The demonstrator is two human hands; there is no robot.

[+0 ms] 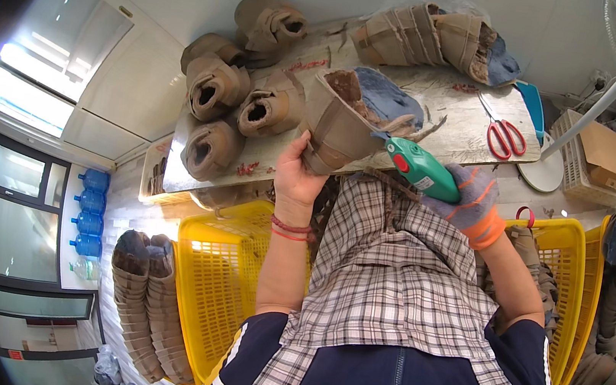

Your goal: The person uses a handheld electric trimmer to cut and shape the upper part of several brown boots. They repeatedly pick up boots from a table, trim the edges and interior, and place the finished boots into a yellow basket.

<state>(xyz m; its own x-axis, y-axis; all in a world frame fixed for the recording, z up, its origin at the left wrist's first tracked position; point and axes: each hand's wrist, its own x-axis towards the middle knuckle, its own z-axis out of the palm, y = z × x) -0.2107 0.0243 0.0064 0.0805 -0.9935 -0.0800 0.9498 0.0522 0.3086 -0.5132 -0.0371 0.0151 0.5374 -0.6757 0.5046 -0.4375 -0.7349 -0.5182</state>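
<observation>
My left hand [297, 180] grips the lower left side of a brown boot upper [336, 136], its fingers partly hidden behind it. The upper is tilted above the near edge of the table, with fuzzy brown lining and a blue-grey fabric piece showing at its opening. My right hand [473, 207], in a grey and orange glove, is wrapped round a green handheld electric cutter [424, 171] with a red button. The cutter's tip touches or nearly touches the upper's right edge, where loose brown strips [427, 127] hang.
Several rolled brown uppers [217, 87] stand on the table [457, 107] at left; a nested stack [411, 37] lies at the back. Red-handled scissors [506, 138] rest at right. Yellow baskets [227, 259] flank my lap. A fan [591, 112] stands far right.
</observation>
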